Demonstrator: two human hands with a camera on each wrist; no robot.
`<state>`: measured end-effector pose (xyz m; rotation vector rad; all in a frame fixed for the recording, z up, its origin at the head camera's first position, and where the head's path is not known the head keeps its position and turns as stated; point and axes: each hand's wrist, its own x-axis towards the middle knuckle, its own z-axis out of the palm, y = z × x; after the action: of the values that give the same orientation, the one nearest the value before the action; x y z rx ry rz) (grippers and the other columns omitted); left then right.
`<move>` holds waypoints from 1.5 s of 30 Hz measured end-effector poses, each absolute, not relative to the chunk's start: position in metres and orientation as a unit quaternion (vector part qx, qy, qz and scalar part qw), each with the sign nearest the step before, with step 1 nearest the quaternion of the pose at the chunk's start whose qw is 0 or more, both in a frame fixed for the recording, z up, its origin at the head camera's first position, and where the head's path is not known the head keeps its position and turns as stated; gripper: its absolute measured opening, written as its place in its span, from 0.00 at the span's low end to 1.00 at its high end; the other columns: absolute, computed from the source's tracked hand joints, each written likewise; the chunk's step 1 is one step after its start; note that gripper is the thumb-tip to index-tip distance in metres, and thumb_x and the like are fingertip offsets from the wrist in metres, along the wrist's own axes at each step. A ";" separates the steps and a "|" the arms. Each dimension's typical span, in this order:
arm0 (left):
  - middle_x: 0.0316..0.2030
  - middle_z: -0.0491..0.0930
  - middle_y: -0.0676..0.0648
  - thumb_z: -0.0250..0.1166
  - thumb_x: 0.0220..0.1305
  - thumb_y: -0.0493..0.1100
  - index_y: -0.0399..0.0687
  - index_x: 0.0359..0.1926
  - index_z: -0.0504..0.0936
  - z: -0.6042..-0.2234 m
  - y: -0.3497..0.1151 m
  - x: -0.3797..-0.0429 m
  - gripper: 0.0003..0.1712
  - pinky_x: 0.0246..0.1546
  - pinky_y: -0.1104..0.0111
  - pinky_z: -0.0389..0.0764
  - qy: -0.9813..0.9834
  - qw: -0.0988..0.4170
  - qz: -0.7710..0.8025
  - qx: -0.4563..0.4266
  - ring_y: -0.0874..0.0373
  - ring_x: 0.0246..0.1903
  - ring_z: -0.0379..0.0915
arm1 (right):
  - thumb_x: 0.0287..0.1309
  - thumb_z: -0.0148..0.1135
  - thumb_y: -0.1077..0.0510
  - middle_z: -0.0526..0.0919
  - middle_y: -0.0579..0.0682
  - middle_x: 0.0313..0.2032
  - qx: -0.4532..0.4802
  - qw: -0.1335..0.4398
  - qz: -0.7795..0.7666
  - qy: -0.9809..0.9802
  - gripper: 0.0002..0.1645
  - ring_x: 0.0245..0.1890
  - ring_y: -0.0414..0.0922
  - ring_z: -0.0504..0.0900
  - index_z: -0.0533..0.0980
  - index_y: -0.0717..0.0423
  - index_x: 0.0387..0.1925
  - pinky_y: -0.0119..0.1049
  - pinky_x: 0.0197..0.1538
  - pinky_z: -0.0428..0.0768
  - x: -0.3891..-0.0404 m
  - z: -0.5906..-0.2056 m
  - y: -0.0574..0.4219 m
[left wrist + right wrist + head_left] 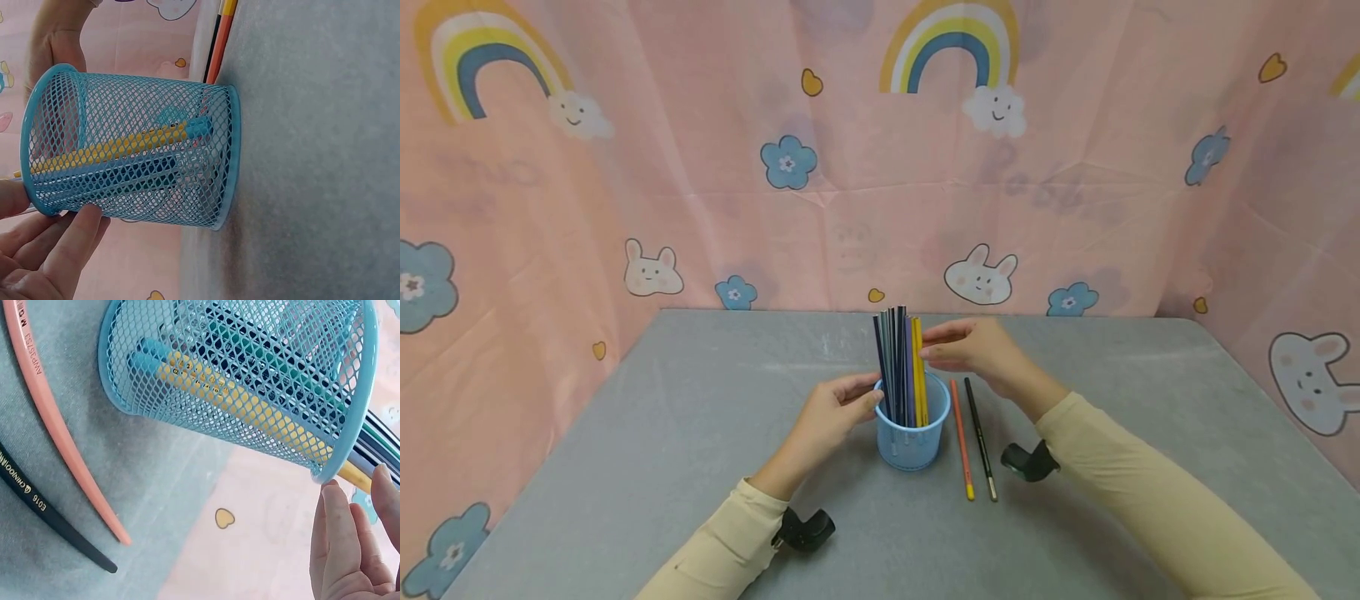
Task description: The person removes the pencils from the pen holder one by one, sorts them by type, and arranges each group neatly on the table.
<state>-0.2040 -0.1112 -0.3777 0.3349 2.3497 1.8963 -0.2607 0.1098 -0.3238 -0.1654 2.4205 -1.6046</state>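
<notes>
A light blue mesh pencil cup point(912, 450) stands upright on the grey table and holds a bunch of pencils. Dark pencils point(893, 358) lean to its left side, and yellow pencils point(919, 367) stand at its right. My left hand point(829, 412) grips the cup's left rim, thumb over the edge and fingers along the outer mesh point(156, 100). On the other side, my right hand point(981, 352) has its fairly straight fingers beside the yellow pencils, fingertips right at them. In the right wrist view its thumb and fingers point(340, 537) stand apart near the rim.
To the right of the cup, an orange pencil point(961, 442) and a black pencil point(980, 437) lie side by side on the table point(715, 467). Behind the table hangs a pink printed cloth point(715, 217). A black wrist camera point(805, 530) sticks out from the left sleeve.
</notes>
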 end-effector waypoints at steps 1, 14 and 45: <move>0.60 0.77 0.32 0.59 0.71 0.37 0.30 0.63 0.74 -0.378 -0.111 -0.204 0.23 0.53 0.61 0.86 0.773 0.052 0.623 0.111 0.42 0.59 0.78 | 0.62 0.68 0.56 0.84 0.61 0.55 -0.057 0.115 -0.549 0.826 0.23 0.55 0.53 0.85 0.78 0.62 0.57 0.43 0.58 0.84 -0.260 -0.324 0.109; 0.60 0.78 0.33 0.60 0.71 0.37 0.31 0.63 0.75 -0.378 -0.111 -0.202 0.22 0.52 0.62 0.86 0.775 0.049 0.621 0.106 0.43 0.58 0.79 | 0.61 0.68 0.59 0.84 0.62 0.53 -0.071 0.073 -0.570 0.815 0.21 0.51 0.52 0.87 0.79 0.65 0.54 0.41 0.55 0.85 -0.256 -0.326 0.102; 0.59 0.78 0.33 0.60 0.71 0.37 0.31 0.63 0.75 -0.379 -0.111 -0.204 0.22 0.52 0.62 0.87 0.781 0.047 0.613 0.110 0.43 0.56 0.80 | 0.59 0.70 0.57 0.87 0.35 0.33 -0.090 0.023 -0.614 0.784 0.28 0.37 0.33 0.88 0.76 0.68 0.57 0.36 0.51 0.86 -0.242 -0.237 0.130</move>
<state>-0.2041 -0.1112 -0.3787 0.3355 2.3830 1.8713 -0.2420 0.1299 -0.2368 -0.2802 2.4279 -1.9013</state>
